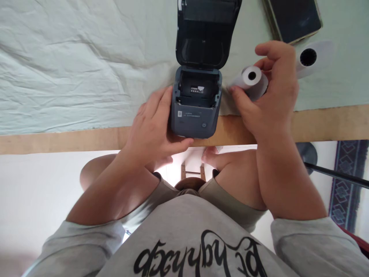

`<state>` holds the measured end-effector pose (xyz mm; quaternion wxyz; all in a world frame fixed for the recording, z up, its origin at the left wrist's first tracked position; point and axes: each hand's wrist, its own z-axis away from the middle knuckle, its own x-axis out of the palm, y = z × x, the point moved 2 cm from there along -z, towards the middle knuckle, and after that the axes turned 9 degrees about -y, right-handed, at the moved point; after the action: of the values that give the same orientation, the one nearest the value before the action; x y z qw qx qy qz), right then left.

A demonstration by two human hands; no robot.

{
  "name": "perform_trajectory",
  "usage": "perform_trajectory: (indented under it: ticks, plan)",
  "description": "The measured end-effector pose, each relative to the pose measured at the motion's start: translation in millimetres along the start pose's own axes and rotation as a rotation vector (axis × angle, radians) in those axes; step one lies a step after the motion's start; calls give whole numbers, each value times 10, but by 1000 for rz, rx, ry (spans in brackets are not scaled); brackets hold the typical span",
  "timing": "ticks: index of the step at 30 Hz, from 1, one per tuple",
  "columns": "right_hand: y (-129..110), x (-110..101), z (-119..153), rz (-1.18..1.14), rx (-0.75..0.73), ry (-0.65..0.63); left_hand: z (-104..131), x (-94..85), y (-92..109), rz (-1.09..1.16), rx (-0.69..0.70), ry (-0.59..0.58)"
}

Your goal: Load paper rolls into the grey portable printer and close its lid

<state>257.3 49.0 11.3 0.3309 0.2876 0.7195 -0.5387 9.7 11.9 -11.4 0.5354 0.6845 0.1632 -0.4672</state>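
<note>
A small dark grey portable thermal printer (193, 122) sits near the table's front edge. Its black lid (204, 34) is swung back, and the paper compartment shows a printed label but no roll. My left hand (152, 125) grips the printer's left side, with its thumb along the front. To the printer's right, my right hand (275, 84) has thumb and fingers around a small white paper roll (248, 79), whose core hole faces up. Beyond that hand stands a larger white paper roll (315, 57), partly hidden by the fingers.
At the top right lies a dark-screened phone (295, 17). A wrinkled pale green cloth (72, 69) covers the table up to its bare wooden edge (72, 140). Below the right arm are a black pole (337, 175) and a patterned rug (347, 184).
</note>
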Motion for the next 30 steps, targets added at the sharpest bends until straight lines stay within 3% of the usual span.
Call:
perform_trajectory:
  ticks: [9,19,25,30]
  plan:
    - [23,28,11,-27,18,29,-8,-1,17,-18,-16,-13]
    - [53,37,16,36,2,-56,-31,-3,14,-14,0,-24]
    - [101,54,-11,98,107,-50,0,23,-7,39,31,29]
    - [124,42,-27,148,91,5,12,73,-50,115,56,84]
